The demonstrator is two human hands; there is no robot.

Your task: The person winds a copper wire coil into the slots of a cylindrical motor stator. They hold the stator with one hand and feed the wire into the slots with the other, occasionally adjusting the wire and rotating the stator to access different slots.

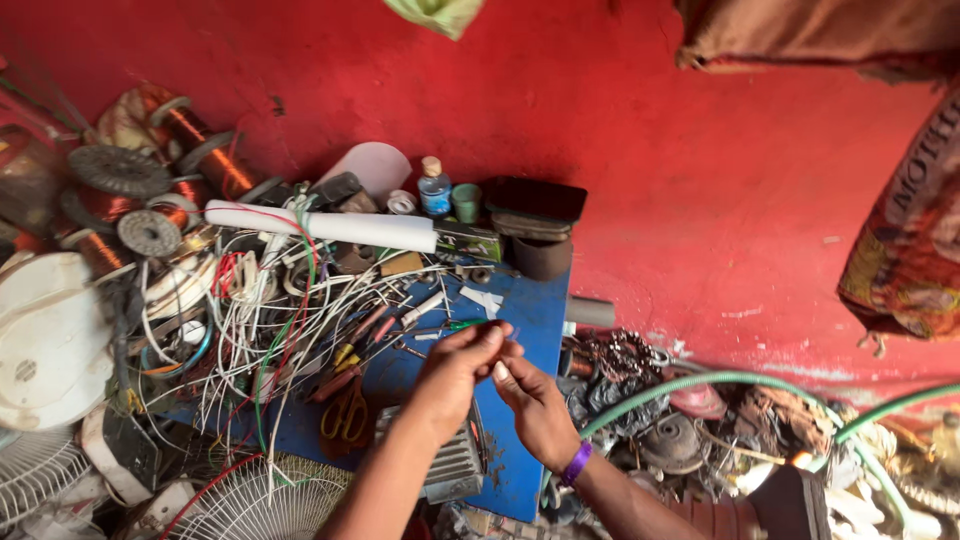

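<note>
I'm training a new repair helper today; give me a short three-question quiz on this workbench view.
1. True or false: the left hand and right hand meet over the blue table.
2. Which lies nearer the left hand: A the yellow-handled scissors, B the small bottle?
3. What colour is the wristband on the right arm?

Key: 1 true; 2 A; 3 purple.
</note>
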